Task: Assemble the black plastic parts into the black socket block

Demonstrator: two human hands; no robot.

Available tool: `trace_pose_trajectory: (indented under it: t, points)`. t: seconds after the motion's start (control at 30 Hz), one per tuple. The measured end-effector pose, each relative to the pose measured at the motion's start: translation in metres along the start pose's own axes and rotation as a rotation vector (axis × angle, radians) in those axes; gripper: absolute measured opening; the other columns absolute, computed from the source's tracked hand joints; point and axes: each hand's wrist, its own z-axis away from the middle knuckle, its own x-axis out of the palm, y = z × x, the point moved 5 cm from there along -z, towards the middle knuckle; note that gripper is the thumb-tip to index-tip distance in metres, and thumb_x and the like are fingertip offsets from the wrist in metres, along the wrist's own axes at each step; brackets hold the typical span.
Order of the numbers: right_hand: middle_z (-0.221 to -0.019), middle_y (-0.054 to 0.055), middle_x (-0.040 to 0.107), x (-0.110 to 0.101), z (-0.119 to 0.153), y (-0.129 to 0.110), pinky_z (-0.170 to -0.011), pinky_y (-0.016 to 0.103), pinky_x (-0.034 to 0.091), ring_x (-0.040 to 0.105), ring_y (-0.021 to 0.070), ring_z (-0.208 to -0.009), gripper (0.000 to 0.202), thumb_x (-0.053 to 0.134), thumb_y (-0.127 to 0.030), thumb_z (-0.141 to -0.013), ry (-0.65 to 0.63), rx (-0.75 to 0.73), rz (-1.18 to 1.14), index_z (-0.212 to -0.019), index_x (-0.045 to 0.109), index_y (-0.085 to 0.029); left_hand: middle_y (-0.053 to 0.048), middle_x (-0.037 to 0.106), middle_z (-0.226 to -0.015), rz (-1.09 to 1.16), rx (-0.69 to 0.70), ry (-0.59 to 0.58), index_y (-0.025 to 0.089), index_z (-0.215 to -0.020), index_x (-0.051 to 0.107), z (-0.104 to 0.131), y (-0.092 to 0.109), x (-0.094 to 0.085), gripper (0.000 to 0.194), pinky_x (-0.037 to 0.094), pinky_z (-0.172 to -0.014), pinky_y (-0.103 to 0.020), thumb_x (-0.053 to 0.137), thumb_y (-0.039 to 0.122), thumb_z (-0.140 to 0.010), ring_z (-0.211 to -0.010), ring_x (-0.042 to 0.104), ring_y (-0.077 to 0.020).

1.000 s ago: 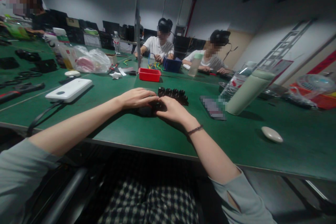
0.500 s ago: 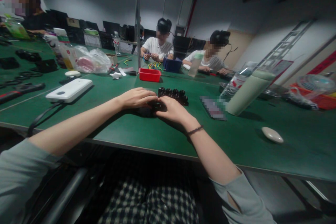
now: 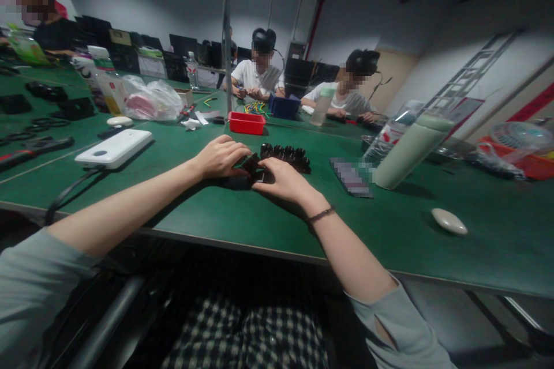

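My left hand point(image 3: 223, 157) grips a small dark black piece point(image 3: 251, 164) between thumb and fingers, tilted up above the green table. My right hand point(image 3: 283, 179) is closed beside it, its thumb and fingertips around the near right end of the same dark part; what exactly it pinches is partly hidden. A low black block point(image 3: 238, 182) lies under the left fingers. Just behind the right hand stands a row of black toothed pieces point(image 3: 285, 155), untouched by the fingers I can see.
A red tray point(image 3: 246, 123) and a blue bin point(image 3: 283, 106) stand farther back. A white power bank point(image 3: 115, 149) with a cable lies left. A phone point(image 3: 351, 177), a green flask point(image 3: 413, 153) and a pale oval object point(image 3: 449, 222) are right. Two people sit across the table.
My left hand has risen and shifted slightly left, tilting the black piece up into view. My right hand has barely moved.
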Motion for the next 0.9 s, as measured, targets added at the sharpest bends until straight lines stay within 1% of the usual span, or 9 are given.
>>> trace_pose_trajectory:
  t: [0.13,0.3,0.5,0.67,0.83,0.9]
  points:
    - [-0.115,0.015,0.067,0.0001,0.0000,-0.0006,-0.096,0.039,0.049,0.064,0.0259,-0.107,0.042,0.075,-0.030,-0.079,-0.005,-0.012,0.002,-0.114,0.062,-0.009,-0.007,0.074,-0.083,-0.009,0.018,-0.010,0.012,-0.102,0.061,0.0009,-0.0008,0.0017,0.048,0.046,-0.076,-0.032,0.046,0.057,-0.094,-0.070,0.068,-0.0172]
    - [-0.115,0.016,0.067,0.0014,-0.0002,-0.0001,-0.094,0.039,0.049,0.064,0.0263,-0.107,0.043,0.076,-0.030,-0.078,-0.013,-0.018,0.003,-0.114,0.062,-0.008,-0.007,0.075,-0.082,0.005,0.029,-0.031,0.013,-0.105,0.061,0.0024,-0.0014,0.0047,0.045,0.047,-0.074,-0.032,0.045,0.054,-0.096,-0.070,0.069,-0.0170]
    - [-0.112,0.015,0.067,0.0012,0.0000,-0.0001,-0.092,0.038,0.049,0.064,0.0254,-0.104,0.041,0.075,-0.030,-0.079,-0.007,-0.032,0.010,-0.112,0.063,-0.009,-0.007,0.074,-0.078,0.011,0.080,0.003,0.012,-0.103,0.061,0.0003,0.0016,0.0010,0.040,0.047,-0.077,-0.032,0.046,0.048,-0.097,-0.068,0.067,-0.0160]
    - [-0.109,0.015,0.068,0.0013,-0.0001,-0.0001,-0.090,0.037,0.049,0.064,0.0248,-0.101,0.039,0.076,-0.028,-0.078,-0.010,-0.035,0.011,-0.111,0.064,-0.009,-0.006,0.074,-0.079,0.018,0.092,-0.019,0.014,-0.103,0.061,-0.0008,0.0026,0.0011,0.038,0.047,-0.079,-0.032,0.046,0.049,-0.097,-0.070,0.066,-0.0157]
    - [-0.111,0.015,0.067,0.0014,-0.0001,0.0006,-0.092,0.038,0.049,0.064,0.0252,-0.103,0.041,0.076,-0.028,-0.078,0.000,-0.030,0.007,-0.112,0.063,-0.009,-0.006,0.072,-0.077,0.011,0.138,0.054,0.012,-0.102,0.059,-0.0030,0.0064,-0.0044,0.037,0.047,-0.078,-0.031,0.043,0.045,-0.099,-0.068,0.066,-0.0153]
    - [-0.110,0.015,0.068,0.0016,0.0001,0.0009,-0.091,0.037,0.049,0.064,0.0251,-0.102,0.040,0.076,-0.028,-0.078,0.000,-0.032,0.006,-0.111,0.063,-0.010,-0.006,0.072,-0.077,0.008,0.143,0.063,0.012,-0.102,0.059,-0.0036,0.0069,-0.0052,0.037,0.047,-0.078,-0.031,0.043,0.045,-0.099,-0.068,0.066,-0.0154]
